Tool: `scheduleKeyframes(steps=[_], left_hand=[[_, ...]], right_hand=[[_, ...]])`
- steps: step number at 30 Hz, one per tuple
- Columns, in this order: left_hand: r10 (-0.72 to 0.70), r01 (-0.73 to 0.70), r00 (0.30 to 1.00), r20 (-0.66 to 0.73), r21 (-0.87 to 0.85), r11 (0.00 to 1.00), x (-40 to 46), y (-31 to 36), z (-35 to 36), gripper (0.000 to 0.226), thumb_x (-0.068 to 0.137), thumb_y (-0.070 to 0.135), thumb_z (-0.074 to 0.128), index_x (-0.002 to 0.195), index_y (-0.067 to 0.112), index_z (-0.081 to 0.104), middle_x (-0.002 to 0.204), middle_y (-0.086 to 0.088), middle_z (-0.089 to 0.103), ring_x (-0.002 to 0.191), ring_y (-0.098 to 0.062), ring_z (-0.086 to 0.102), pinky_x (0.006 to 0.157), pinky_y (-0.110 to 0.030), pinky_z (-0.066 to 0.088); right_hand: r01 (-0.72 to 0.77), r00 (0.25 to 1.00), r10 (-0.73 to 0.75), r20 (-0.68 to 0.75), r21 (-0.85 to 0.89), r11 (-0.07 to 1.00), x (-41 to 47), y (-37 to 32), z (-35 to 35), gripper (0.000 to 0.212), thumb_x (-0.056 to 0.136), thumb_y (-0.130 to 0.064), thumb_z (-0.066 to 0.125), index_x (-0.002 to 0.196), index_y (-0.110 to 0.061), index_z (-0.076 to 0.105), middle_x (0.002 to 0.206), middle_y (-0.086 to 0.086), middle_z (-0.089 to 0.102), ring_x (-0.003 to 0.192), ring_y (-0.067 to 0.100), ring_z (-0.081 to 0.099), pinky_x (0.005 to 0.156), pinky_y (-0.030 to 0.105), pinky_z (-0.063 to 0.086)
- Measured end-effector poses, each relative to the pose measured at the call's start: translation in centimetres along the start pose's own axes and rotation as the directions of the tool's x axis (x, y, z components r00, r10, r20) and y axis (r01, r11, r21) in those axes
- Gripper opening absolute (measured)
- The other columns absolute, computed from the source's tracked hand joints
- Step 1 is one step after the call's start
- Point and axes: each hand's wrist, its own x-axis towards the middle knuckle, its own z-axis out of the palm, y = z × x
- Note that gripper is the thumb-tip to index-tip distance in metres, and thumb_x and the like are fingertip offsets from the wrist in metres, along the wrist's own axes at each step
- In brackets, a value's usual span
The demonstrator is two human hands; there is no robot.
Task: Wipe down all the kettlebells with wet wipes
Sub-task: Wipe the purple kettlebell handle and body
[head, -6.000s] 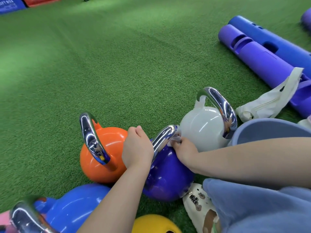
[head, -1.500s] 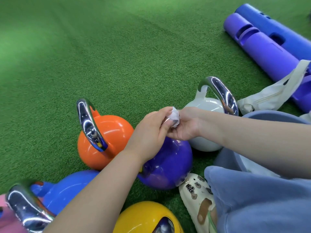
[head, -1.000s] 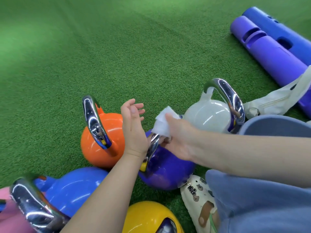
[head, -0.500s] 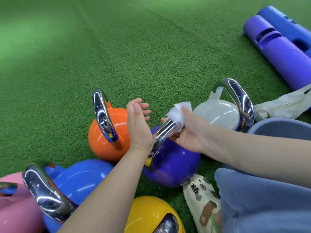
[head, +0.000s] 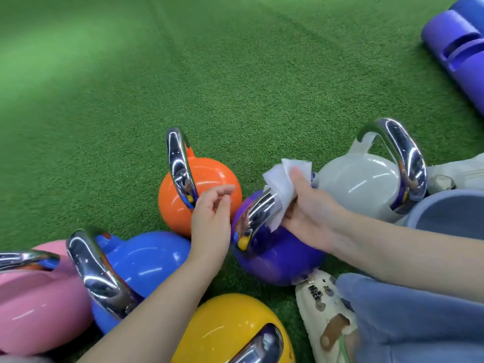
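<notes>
Several kettlebells with chrome handles stand on green turf. The purple kettlebell (head: 275, 255) is at centre. My right hand (head: 306, 213) presses a white wet wipe (head: 284, 184) around the top of its chrome handle. My left hand (head: 210, 221) hovers with fingers apart just left of that handle, holding nothing. An orange kettlebell (head: 207, 184) stands behind my left hand. A grey-white kettlebell (head: 361, 187) is to the right. Blue (head: 146, 260), pink (head: 34, 302) and yellow (head: 227, 331) kettlebells sit at the lower left.
Purple and blue foam rollers (head: 455, 48) lie at the far right. A white pouch (head: 461, 174) and a grey-blue basin (head: 450, 213) are beside the grey-white kettlebell. My cream clog (head: 324, 313) and blue trouser leg (head: 416, 318) are at lower right. Open turf (head: 183, 61) stretches ahead.
Earlier both hands refolded the wipe above the purple kettlebell. My left hand then let go and opened. My right hand brought the wipe onto the chrome handle and moves it along.
</notes>
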Motion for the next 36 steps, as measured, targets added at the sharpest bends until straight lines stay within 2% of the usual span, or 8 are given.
scheduleKeyframes(steps=[6,11,14,19,23,27,31,36], left_hand=[[0.147,-0.184,0.975,0.164,0.241,0.953,-4.4,-1.8,-3.3,0.043,0.086,-0.004,0.047,0.093,0.034,0.066,0.099,0.026,0.056,0.095,0.021,0.049,0.084,0.003,0.032],[0.056,-0.083,0.987,0.15,0.185,0.979,-5.2,-2.1,-2.5,0.054,0.082,-0.021,0.042,0.1,0.024,0.067,0.095,0.026,0.059,0.092,0.017,0.055,0.085,-0.002,0.04],[-0.003,-0.034,0.985,0.172,0.211,0.977,-5.6,-2.3,-2.9,0.043,0.08,-0.014,0.041,0.09,0.015,0.071,0.093,0.006,0.065,0.088,-0.002,0.056,0.079,-0.008,0.041],[-0.175,0.182,0.959,0.222,-0.014,0.983,-6.1,-1.3,-3.3,0.059,0.089,-0.016,0.037,0.114,0.036,0.047,0.104,0.018,0.061,0.084,0.02,0.055,0.079,0.0,0.041],[-0.186,0.209,0.96,0.209,-0.097,0.973,-6.4,-1.9,-3.0,0.059,0.092,-0.014,0.035,0.122,0.036,0.033,0.105,0.015,0.062,0.098,0.009,0.057,0.089,-0.016,0.045],[-0.19,0.212,0.964,0.184,-0.11,0.971,-6.4,-2.4,-2.8,0.057,0.093,-0.012,0.036,0.123,0.037,0.032,0.107,0.015,0.063,0.093,0.016,0.057,0.083,-0.014,0.045],[-0.193,0.217,0.967,0.166,-0.138,0.966,-6.3,-2.6,-2.5,0.058,0.091,-0.015,0.035,0.126,0.032,0.034,0.108,0.011,0.063,0.096,0.009,0.057,0.084,-0.013,0.046],[-0.276,0.293,0.956,0.1,-0.258,0.921,-6.2,-2.2,-2.2,0.049,0.087,-0.019,0.035,0.108,0.024,0.045,0.101,0.007,0.058,0.088,0.0,0.058,0.081,-0.01,0.046]], right_hand=[[0.002,1.0,0.002,-0.028,0.118,0.993,0.6,-0.6,0.4,0.053,0.095,-0.052,0.035,0.119,-0.006,0.047,0.08,0.01,0.056,0.067,0.022,0.057,0.069,0.036,0.052],[0.124,0.989,-0.099,0.11,-0.253,0.96,-1.1,3.8,0.8,0.037,0.095,-0.046,0.041,0.102,-0.014,0.058,0.086,0.0,0.068,0.081,0.013,0.063,0.082,0.028,0.049],[0.239,0.968,-0.151,0.198,-0.567,0.789,-1.6,7.1,0.8,0.029,0.092,-0.039,0.053,0.106,-0.015,0.059,0.095,-0.004,0.065,0.091,0.008,0.06,0.078,0.018,0.045],[0.463,0.875,-0.35,0.335,-0.79,0.402,-0.3,7.9,-0.3,0.032,0.085,-0.038,0.063,0.09,-0.006,0.06,0.082,0.003,0.061,0.078,0.012,0.058,0.069,0.023,0.045],[0.352,0.928,-0.345,0.141,-0.638,0.685,-0.8,5.7,-0.2,0.036,0.095,-0.042,0.041,0.082,-0.017,0.063,0.077,-0.012,0.062,0.076,-0.004,0.055,0.069,0.002,0.039],[0.238,0.955,-0.294,-0.036,-0.497,0.835,0.6,4.2,-0.1,0.069,0.078,-0.071,0.042,0.095,-0.01,0.068,0.093,-0.003,0.071,0.09,0.01,0.063,0.089,0.019,0.043],[0.324,0.921,-0.386,0.055,-0.66,0.678,-0.5,6.0,0.1,0.039,0.092,-0.044,0.047,0.077,-0.011,0.063,0.072,-0.002,0.062,0.065,0.006,0.053,0.052,0.005,0.037],[0.512,0.799,-0.481,0.361,-0.828,0.23,0.1,8.6,0.0,0.071,0.072,-0.067,0.051,0.098,-0.003,0.065,0.092,0.012,0.065,0.091,0.022,0.059,0.085,0.028,0.046]])
